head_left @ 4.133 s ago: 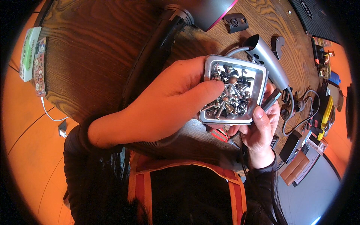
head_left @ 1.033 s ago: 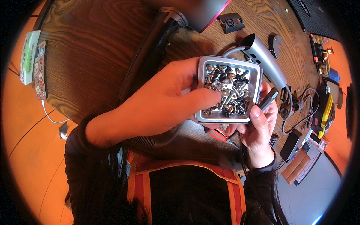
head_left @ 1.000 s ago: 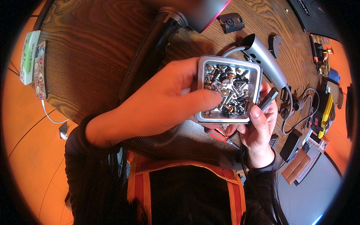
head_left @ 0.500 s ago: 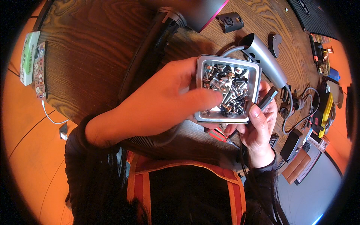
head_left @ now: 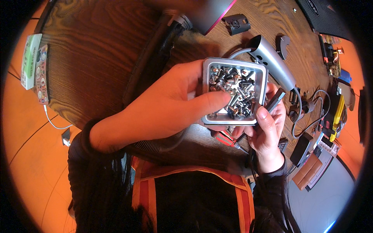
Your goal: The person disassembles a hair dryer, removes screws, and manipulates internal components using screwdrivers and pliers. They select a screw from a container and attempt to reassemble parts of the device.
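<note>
My left hand (head_left: 163, 106) grips a square silver metal tin (head_left: 260, 89) from the left, its thumb resting among the many screws (head_left: 243, 93) inside; its other fingers are mostly hidden behind the tin. My right hand (head_left: 268, 132) holds the tin's lower right corner with its thumb on the edge, and also has a dark slim bar with a squared metal tip (head_left: 275, 101) between its fingers. A red-handled tool (head_left: 223, 139) shows just below the tin.
On the wooden table (head_left: 89, 62) lie a dryer-like appliance (head_left: 208, 13), a silver tube (head_left: 278, 66) with a cable, small dark parts (head_left: 235, 24), several tools (head_left: 336, 116) on the right and a decorated device (head_left: 42, 73) at the left edge. A black mesh object (head_left: 318, 13) stands top right.
The tin and both hands have drifted a little to the left over these seconds. My left thumb has shifted lower among the screws, which lie slightly rearranged. Both hands keep their hold.
</note>
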Available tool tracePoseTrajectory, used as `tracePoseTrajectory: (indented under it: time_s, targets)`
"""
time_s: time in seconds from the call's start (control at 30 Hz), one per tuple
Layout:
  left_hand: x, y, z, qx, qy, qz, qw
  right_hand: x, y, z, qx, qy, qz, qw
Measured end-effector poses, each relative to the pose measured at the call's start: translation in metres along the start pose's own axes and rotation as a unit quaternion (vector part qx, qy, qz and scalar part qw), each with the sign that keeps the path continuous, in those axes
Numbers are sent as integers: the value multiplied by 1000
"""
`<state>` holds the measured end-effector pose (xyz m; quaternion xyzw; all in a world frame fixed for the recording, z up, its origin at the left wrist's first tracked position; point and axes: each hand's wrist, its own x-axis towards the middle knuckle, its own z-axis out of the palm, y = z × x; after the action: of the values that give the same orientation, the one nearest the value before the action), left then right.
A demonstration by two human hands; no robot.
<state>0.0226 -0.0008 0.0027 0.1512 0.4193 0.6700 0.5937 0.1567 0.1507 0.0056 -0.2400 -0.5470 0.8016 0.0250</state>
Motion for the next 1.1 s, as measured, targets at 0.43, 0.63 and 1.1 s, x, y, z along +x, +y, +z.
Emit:
tracePoseTrajectory:
  time_s: [0.43, 0.63, 1.1]
  targets:
    - [-8, 4, 5, 234, 68, 219, 945, 3, 10, 2, 92, 2, -53, 994]
    - [1, -12, 11, 467, 102, 304, 824, 5, 11, 2, 92, 26, -58, 994]
    - [-11, 9, 11, 584, 65, 317, 745, 1, 12, -2, 105, -54, -73, 990]
